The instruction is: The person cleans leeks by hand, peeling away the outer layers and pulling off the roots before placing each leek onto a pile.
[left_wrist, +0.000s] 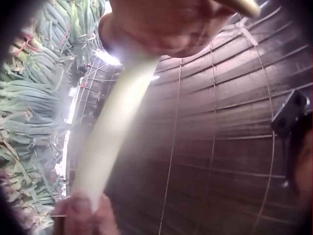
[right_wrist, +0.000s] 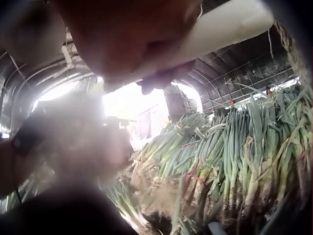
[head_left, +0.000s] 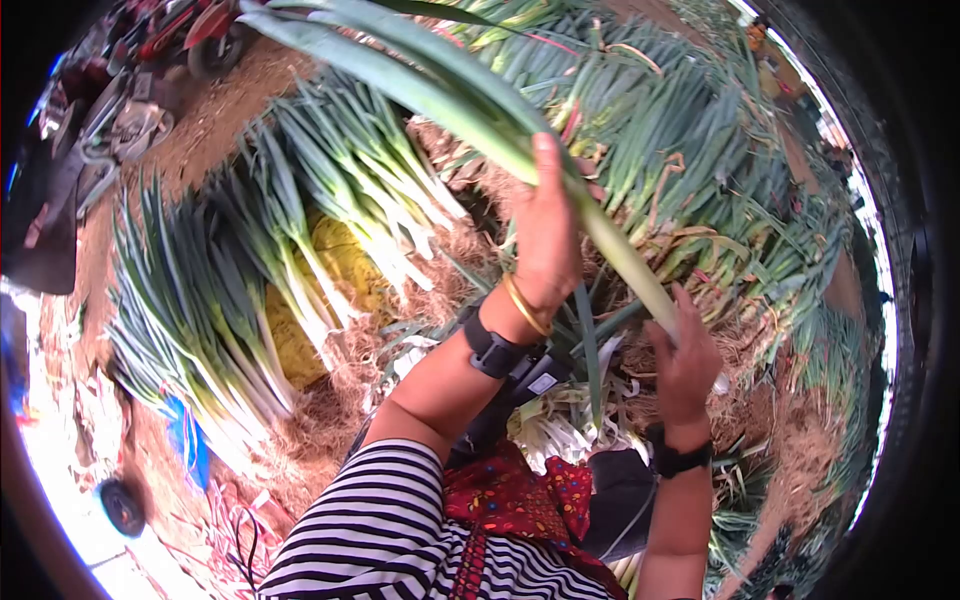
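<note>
A long, thick green onion [head_left: 630, 262] slants across the head view, green leaves at upper left and pale stalk at lower right. My left hand [head_left: 545, 235] grips it where the leaves meet the stalk. Lower down, the fingers of my right hand [head_left: 685, 365] pinch the pale end. The left wrist view shows the bare stalk [left_wrist: 115, 117] between the two hands, with the right fingers [left_wrist: 80, 215] at its lower end. In the right wrist view the white stalk [right_wrist: 230, 29] passes beside the blurred right hand [right_wrist: 132, 34].
Rows of green onions with roots [head_left: 200, 310] lie at left, partly over a yellow sheet [head_left: 345, 260]. Piled bundles [head_left: 690, 170] fill the right side. Peeled scraps [head_left: 570, 430] lie by my lap. Wheeled equipment [head_left: 140, 130] stands at upper left.
</note>
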Tool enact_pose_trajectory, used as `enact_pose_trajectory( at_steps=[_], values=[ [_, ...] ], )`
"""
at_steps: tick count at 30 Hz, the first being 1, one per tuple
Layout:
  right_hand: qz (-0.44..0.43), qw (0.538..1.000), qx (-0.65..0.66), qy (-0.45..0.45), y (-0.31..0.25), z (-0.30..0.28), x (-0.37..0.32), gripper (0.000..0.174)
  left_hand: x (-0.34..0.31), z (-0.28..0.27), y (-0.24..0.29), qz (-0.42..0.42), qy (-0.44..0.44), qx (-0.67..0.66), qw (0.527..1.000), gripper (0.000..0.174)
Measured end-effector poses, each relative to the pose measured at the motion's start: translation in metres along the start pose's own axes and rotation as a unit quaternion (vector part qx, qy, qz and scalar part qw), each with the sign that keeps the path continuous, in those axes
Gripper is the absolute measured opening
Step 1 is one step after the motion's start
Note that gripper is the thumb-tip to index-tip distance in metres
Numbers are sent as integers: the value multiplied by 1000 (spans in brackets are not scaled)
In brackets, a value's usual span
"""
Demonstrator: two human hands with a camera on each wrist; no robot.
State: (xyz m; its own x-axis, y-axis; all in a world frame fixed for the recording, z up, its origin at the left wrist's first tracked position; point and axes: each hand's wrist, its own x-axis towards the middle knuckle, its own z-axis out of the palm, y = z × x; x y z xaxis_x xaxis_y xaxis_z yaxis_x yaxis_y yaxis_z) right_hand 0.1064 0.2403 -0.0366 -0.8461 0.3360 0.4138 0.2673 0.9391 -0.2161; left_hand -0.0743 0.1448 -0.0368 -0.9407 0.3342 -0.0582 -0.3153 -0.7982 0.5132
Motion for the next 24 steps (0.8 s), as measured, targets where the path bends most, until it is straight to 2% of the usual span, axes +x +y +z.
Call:
enact_pose_trajectory(
  at_steps=[1,3,5,7,8,10,11,13,14,16,17,19,20,21,23,24],
  values=[
    [-31,999,-7,2,4,-1,-3,44,-2,-3,1,1,-16,31,999,41],
    [-21,1000,18,-6,-2,-2,-5,40,-15,-3,-11,78,-31,121,989,46],
    [-8,999,37,-11,-3,-1,-7,37,-41,-5,-26,29,-114,75,990,51],
    [50,993,105,-21,-2,3,-7,33,-58,-6,-34,-14,-135,9,991,52],
    [50,993,105,-23,-4,5,-7,33,-57,-8,-33,-14,-133,9,991,52],
    [119,980,158,-25,-11,8,-8,32,-51,-15,-31,13,-113,16,993,49],
    [120,980,158,-27,-12,7,-6,32,-49,-18,-24,11,-111,16,994,49],
    [156,977,96,-111,-13,0,1,32,-37,-29,0,44,-86,73,993,49],
    [157,977,95,-109,-11,1,-3,32,-26,-36,13,59,-71,103,990,49],
    [313,892,258,-196,-2,9,-18,34,-3,-53,42,95,-37,158,982,46],
    [314,892,258,-197,3,14,-23,34,8,-63,58,116,-18,184,976,42],
    [231,912,235,-244,18,30,-41,37,32,-83,98,170,39,248,953,35],
    [151,935,280,-157,28,51,-61,37,50,-103,113,198,44,264,943,32],
    [157,935,278,-154,27,51,-65,37,66,-125,129,224,48,278,933,29],
    [200,935,190,-222,24,48,-76,37,89,-156,168,219,120,372,894,28],
    [247,919,153,-265,27,46,-79,36,104,-182,186,236,144,392,877,23]
  ],
)
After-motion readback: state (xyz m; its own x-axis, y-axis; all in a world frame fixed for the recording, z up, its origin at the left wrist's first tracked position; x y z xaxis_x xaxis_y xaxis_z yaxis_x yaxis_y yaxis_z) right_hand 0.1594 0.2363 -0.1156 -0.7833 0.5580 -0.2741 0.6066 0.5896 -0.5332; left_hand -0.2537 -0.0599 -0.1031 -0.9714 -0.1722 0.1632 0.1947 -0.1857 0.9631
